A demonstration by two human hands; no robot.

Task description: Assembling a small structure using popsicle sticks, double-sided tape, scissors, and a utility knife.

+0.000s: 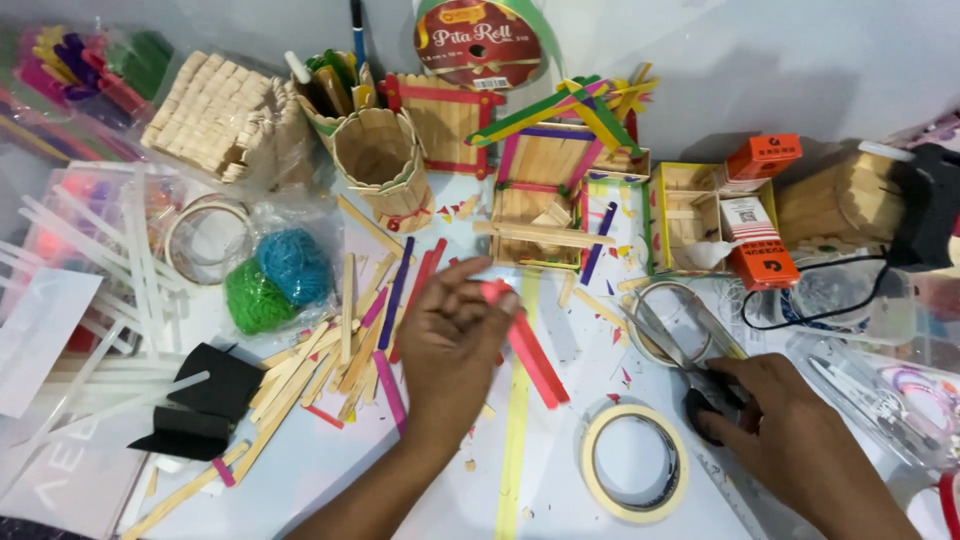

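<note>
Left hand: the left hand hovers mid-table, fingers curled, its grip pinching the upper end of a red craft stick.
Stick axis: long axis runs diagonally, from the fingertips down toward the near edge and the roll of tape.
Right hand: the right hand sits toward the table's right edge, grip closed around the black handles of the scissors.
Scissor line: blades point up and left, toward the red stick, tips just short of it.
Nearer hand: the left already holds the stick; the right is well apart.
Beside: loose stick pile lies left of the left hand.
</note>
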